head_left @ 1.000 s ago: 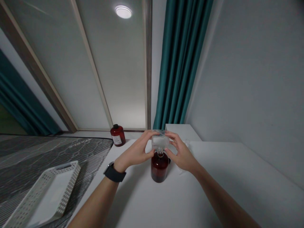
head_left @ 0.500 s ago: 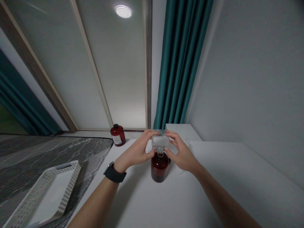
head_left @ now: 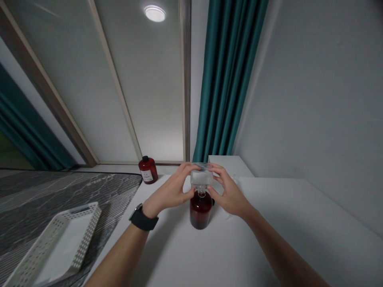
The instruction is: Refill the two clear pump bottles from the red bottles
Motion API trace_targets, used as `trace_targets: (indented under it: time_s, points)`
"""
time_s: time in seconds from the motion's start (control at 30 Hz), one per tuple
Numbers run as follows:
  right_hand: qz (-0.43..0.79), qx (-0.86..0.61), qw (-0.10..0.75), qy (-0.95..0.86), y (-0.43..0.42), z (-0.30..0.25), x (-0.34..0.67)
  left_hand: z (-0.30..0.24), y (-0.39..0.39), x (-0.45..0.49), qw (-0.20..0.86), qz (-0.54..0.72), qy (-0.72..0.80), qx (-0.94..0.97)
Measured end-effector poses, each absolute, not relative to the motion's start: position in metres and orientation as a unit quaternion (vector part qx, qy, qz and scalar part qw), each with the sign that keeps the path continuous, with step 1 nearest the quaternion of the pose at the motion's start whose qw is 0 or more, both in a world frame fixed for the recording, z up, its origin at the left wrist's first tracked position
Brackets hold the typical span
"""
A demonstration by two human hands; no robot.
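Between my two hands is a clear glass bottle [head_left: 201, 178], held upside down. Its neck points down at the mouth of a dark red-brown bottle [head_left: 200, 213] that stands upright on the white table [head_left: 191, 259]. My left hand [head_left: 176, 187] grips the clear bottle from the left, thumb near its neck and fingers at its base. From the right, my right hand [head_left: 229, 193] grips it the same way. A small black object [head_left: 213, 202], perhaps a cap, shows beside the brown bottle, partly hidden by my right hand.
Another red-brown bottle [head_left: 148, 170] with a black cap and white label stands at the table's far left corner. Low on the left, a white perforated basket [head_left: 86, 235] rests on a grey striped surface [head_left: 116, 191]. Behind the right hand, something clear [head_left: 235, 179] is partly visible.
Both hands keep the inverted clear bottle over the brown one. Only a very slight shift of the whole view shows.
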State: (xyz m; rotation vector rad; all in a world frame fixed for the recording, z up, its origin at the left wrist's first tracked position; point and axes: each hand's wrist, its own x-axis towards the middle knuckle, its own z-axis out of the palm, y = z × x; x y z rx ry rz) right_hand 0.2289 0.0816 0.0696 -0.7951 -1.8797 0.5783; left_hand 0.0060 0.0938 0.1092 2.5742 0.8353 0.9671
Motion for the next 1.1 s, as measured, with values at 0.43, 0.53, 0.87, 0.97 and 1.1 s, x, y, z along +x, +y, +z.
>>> trace_targets:
  time_s: [0.43, 0.53, 0.87, 0.97, 1.1]
  points:
    - [0.231, -0.322, 0.494, -0.774, 0.0800, 0.0717, 0.2291, 0.1091, 0.0944, 0.0065, 0.130, 0.331, 0.289, 0.889]
    - [0.229, -0.323, 0.493, -0.774, 0.0805, 0.0711, 0.2290, 0.1090, 0.0941, 0.0060, 0.131, 0.334, 0.290, 0.887]
    - [0.222, -0.336, 0.482, -0.778, 0.0781, 0.0742, 0.2295, 0.1101, 0.0928, 0.0066, 0.132, 0.334, 0.291, 0.887]
    - [0.215, -0.342, 0.475, -0.782, 0.0781, 0.0742, 0.2303, 0.1100, 0.0928, 0.0069, 0.130, 0.335, 0.294, 0.886]
    - [0.212, -0.346, 0.474, -0.781, 0.0790, 0.0734, 0.2308, 0.1102, 0.0926, 0.0072, 0.131, 0.333, 0.293, 0.887]
